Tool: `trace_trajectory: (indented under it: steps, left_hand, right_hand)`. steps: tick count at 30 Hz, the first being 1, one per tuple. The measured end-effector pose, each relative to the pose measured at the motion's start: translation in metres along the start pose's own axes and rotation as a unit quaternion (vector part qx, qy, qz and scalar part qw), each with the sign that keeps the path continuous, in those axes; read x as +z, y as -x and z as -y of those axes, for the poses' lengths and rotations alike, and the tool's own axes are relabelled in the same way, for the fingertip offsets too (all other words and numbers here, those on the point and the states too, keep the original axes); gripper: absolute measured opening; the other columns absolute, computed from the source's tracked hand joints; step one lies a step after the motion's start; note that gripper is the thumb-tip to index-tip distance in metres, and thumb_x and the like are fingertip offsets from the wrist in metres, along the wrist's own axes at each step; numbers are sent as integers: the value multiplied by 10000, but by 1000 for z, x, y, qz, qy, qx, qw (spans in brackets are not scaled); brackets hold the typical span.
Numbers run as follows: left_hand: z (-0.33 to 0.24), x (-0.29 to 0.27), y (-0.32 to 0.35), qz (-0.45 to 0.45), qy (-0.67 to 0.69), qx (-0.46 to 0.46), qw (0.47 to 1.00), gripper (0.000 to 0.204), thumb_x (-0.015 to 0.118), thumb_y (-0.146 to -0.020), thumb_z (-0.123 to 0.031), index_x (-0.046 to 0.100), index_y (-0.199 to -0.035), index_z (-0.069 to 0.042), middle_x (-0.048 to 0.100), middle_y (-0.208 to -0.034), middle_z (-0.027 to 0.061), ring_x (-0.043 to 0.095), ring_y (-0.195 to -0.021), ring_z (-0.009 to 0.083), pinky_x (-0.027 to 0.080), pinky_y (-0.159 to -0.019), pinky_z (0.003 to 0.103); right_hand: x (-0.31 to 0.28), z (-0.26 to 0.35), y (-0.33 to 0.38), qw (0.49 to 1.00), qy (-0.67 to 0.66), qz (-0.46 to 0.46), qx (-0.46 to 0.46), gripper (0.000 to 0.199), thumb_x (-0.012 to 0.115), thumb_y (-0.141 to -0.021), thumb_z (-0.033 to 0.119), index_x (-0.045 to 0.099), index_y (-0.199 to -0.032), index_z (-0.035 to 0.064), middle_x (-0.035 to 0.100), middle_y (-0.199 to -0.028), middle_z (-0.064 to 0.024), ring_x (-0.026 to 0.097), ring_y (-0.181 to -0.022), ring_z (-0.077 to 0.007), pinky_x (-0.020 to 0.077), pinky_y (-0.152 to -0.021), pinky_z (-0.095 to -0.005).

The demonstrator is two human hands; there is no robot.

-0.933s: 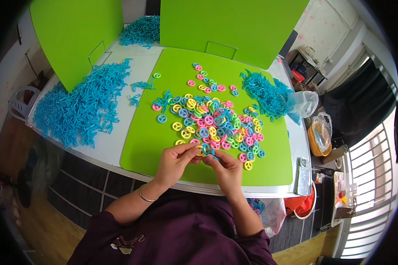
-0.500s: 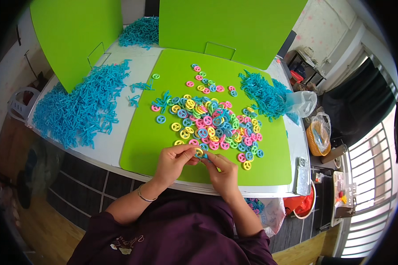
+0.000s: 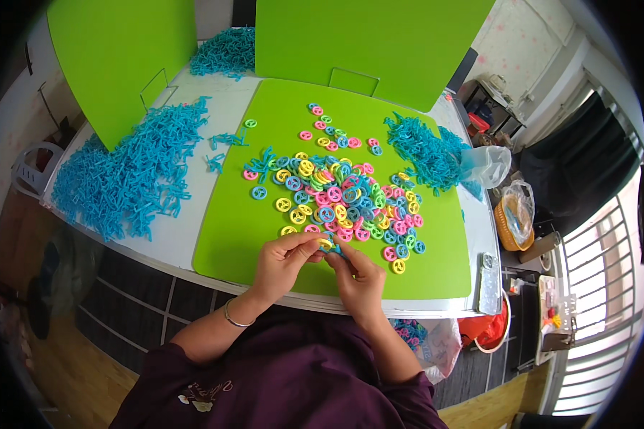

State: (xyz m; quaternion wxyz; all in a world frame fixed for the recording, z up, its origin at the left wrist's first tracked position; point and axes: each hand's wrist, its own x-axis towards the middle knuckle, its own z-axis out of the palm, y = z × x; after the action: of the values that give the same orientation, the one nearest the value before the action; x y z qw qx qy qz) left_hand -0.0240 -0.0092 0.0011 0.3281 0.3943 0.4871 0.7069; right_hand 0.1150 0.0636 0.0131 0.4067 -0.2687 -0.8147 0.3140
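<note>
Between the fingertips of my left hand (image 3: pixel 280 266) is a yellow wheel-shaped plastic ring (image 3: pixel 325 244), partly covered by the fingers. My right hand (image 3: pixel 358 280) pinches a small blue plastic piece (image 3: pixel 337 249) against the ring's right side. Its exact shape is hidden, as is how far the two fit together. Both hands meet low over the green board (image 3: pixel 243 247). Just beyond them spreads a heap of pink, yellow, blue and green wheel-shaped rings (image 3: pixel 334 194).
Blue forked plastic pieces lie in a large pile (image 3: pixel 132 168) at left, another pile (image 3: pixel 426 154) at right and a third (image 3: pixel 225 51) at the back. Upright green panels (image 3: pixel 372 50) stand behind. A phone-like slab (image 3: pixel 488 284) rests at the table's right corner.
The blue piece and the yellow ring have shifted slightly between my fingertips, and the ring looks more tilted. Both hands stay in nearly the same place.
</note>
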Motion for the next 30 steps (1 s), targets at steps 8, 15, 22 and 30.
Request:
trace_trajectory:
  steps: [8,15,22,30]
  left_hand:
    - [-1,-14,-4,19,247,-215,945,230,579,-926,-215,643,-1036,-25,634,-880,9,610,-812,92,541,-728,251]
    - [-20,-13,-15,106,102,-245,958,267,560,-937,-227,626,-1089,-18,645,-861,13,608,-765,93,519,-698,265]
    - [-19,-72,-63,44,-619,161,768,362,673,-806,-193,622,-1145,-79,595,-912,91,559,-923,276,445,-853,360]
    - [-28,-55,-56,38,-366,-58,928,232,688,-824,-192,632,-988,-39,622,-837,52,595,-738,150,491,-675,271]
  right_hand:
    - [-30,-5,-15,992,4,-38,-121,424,622,-777,-20,603,-1190,74,574,-1228,-167,605,-1007,-248,455,-912,-327]
    - [-44,4,-17,922,104,139,-346,230,728,-688,75,673,-912,80,607,-1167,-90,543,-1131,-297,428,-955,-435]
    - [-31,-2,-1,905,-380,147,124,96,546,-914,71,512,-983,14,635,-962,-139,617,-874,-176,499,-763,-328]
    - [-22,-19,-6,840,-484,151,193,106,568,-915,106,514,-956,24,619,-800,-84,633,-764,-186,519,-708,-322]
